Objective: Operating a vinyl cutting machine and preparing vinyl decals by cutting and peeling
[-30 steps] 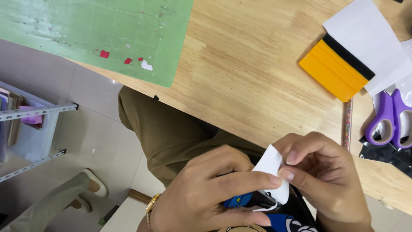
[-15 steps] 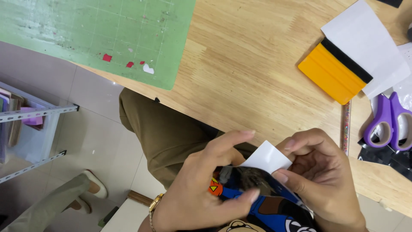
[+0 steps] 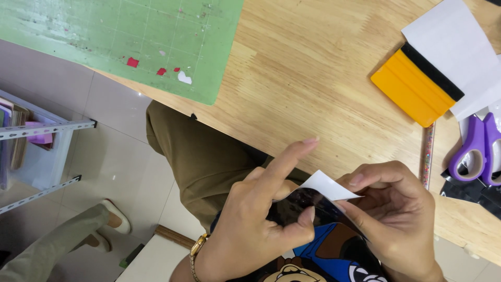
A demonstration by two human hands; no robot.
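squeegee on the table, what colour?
The squeegee is orange-yellow with a black strip along one edge; it shows in the head view.

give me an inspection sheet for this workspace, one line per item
surface: wooden table, pale grain, bare in the middle
job's things: white backing sheet peeled up from a dark glossy sticker, held over the lap
clutter: green cutting mat with small scraps, orange squeegee, purple scissors, white paper
grippers: left hand pinches the sticker, forefinger raised; right hand grips the backing sheet
cables: nothing seen
surroundings: tiled floor, metal shelf rack, another person's shoes
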